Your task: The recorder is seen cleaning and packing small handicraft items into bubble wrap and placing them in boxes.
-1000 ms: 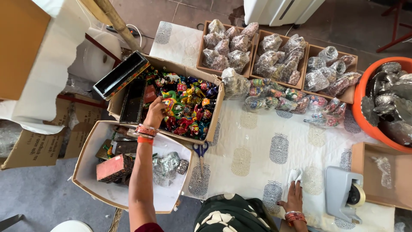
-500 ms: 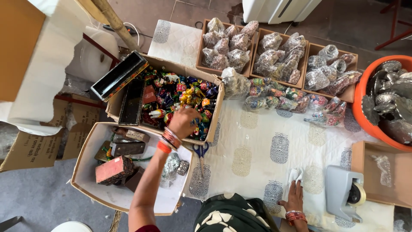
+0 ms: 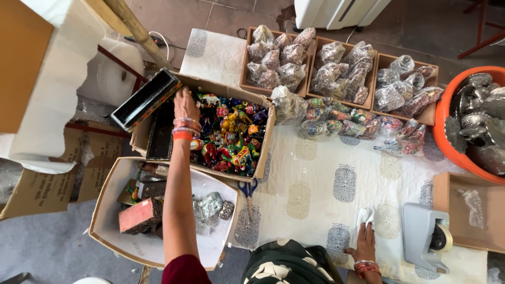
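My left hand (image 3: 184,102) reaches deep into a cardboard box (image 3: 265,137) packed with small colourful painted figurines (image 3: 231,139), at its far left corner beside a long black open case (image 3: 146,99). Whether the fingers hold anything cannot be seen. Bangles ring the wrist. My right hand (image 3: 363,243) rests flat on the white printed cloth (image 3: 326,184), on a small white rag (image 3: 364,216), close to my lap.
A white-lined box (image 3: 105,221) with a red box, dark boxes and silver pieces lies at the left. Scissors (image 3: 248,193) lie by it. Trays of wrapped items (image 3: 336,68), an orange tub (image 3: 447,131), a grey tape dispenser (image 3: 423,236) and a cardboard box (image 3: 473,210) stand behind and to the right.
My left hand drew back toward the box's near edge, then reached out to its far left corner beside the black case. My right hand stayed on the cloth.
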